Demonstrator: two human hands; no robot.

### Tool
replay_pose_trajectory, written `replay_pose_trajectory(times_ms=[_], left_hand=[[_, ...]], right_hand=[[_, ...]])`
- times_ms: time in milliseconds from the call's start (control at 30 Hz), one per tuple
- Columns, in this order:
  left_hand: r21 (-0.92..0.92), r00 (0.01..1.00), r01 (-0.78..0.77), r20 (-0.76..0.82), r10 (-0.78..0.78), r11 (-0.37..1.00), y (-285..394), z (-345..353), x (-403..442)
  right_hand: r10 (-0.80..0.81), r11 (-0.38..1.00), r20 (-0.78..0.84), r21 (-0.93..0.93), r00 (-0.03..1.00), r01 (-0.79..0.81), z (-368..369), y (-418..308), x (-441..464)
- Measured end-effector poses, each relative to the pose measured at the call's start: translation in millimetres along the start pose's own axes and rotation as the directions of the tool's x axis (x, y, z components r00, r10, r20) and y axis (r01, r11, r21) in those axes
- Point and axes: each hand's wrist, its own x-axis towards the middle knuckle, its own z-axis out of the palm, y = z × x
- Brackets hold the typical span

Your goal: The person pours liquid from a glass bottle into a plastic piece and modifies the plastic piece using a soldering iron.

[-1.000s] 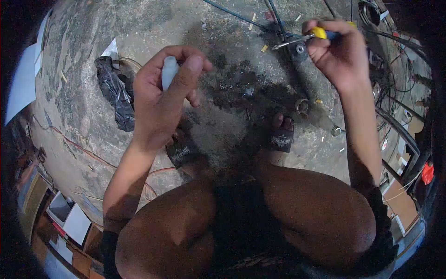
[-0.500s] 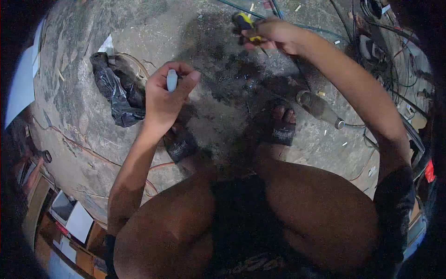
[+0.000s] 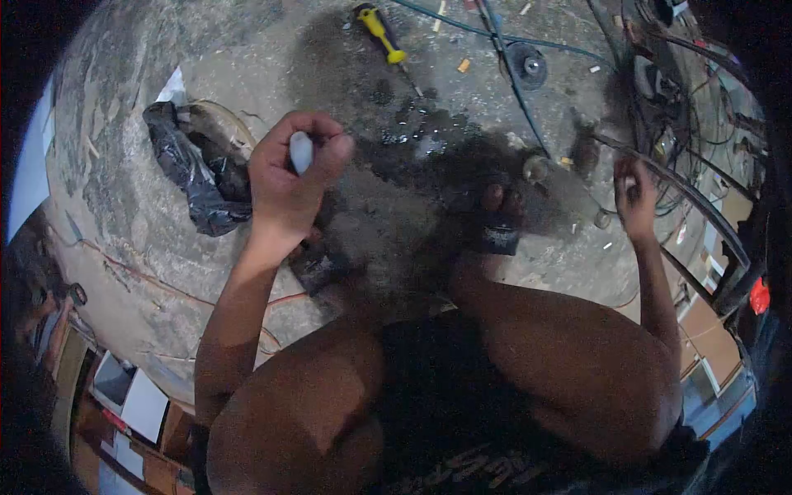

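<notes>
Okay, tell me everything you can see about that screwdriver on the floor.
The screwdriver has a chunky handle in yellow and a dark colour, probably plastic, with a yellow collar where the thin, metal-looking shaft begins. It lies slantwise on the rough, stained floor, handle away from the person, shaft pointing back and to the right, ending near a dark wet patch. Neither hand touches it. No damage shows, but the tip is too small to tell its shape.

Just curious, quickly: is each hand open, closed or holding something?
Left hand: closed around a small pale object.
Right hand: fingers curled, any contents unclear.
</notes>
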Motion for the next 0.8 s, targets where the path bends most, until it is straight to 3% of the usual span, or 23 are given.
replay_pose_trajectory(times_ms=[33,100,133,233,367,433,567,667,733,800], left_hand=[[-0.035,1.0,-0.017,0.017,0.018,0.999,3,3,1],[-0.079,0.995,-0.056,0.073,0.062,0.995,13,6,6],[-0.094,0.991,-0.076,0.103,0.086,0.993,19,9,8],[-0.124,0.982,-0.106,0.141,0.123,0.987,20,17,10],[-0.009,0.945,-0.238,0.231,0.233,0.971,18,16,9],[-0.045,0.918,-0.279,0.282,0.28,0.959,21,13,7],[-0.002,0.883,-0.374,0.304,0.357,0.927,14,7,8],[0.346,0.828,-0.555,0.319,0.462,0.756,23,0,11],[0.336,0.796,-0.599,0.349,0.495,0.726,28,-4,11],[0.281,0.807,-0.579,0.33,0.49,0.765,34,-1,8]], right_hand=[[0.116,0.989,0.129,-0.105,0.985,-0.103,-1,-8,-23],[-0.041,0.997,0.066,0.064,0.997,0.037,2,-43,-57],[-0.017,0.999,0.042,0.038,0.999,0.015,12,-42,-72],[0.338,0.896,0.05,0.29,0.94,-0.337,34,-75,-79],[0.219,0.914,0.075,0.333,0.973,-0.232,76,-72,-92],[0.288,0.874,-0.006,0.411,0.958,-0.26,84,-102,-62],[0.135,0.925,-0.131,0.372,0.982,-0.077,103,-99,-26],[0.09,0.902,-0.182,0.432,0.979,-0.002,92,-131,7],[0.021,0.91,-0.213,0.408,0.977,0.07,85,-144,31],[-0.156,0.898,-0.335,0.343,0.929,0.274,67,-164,59]])
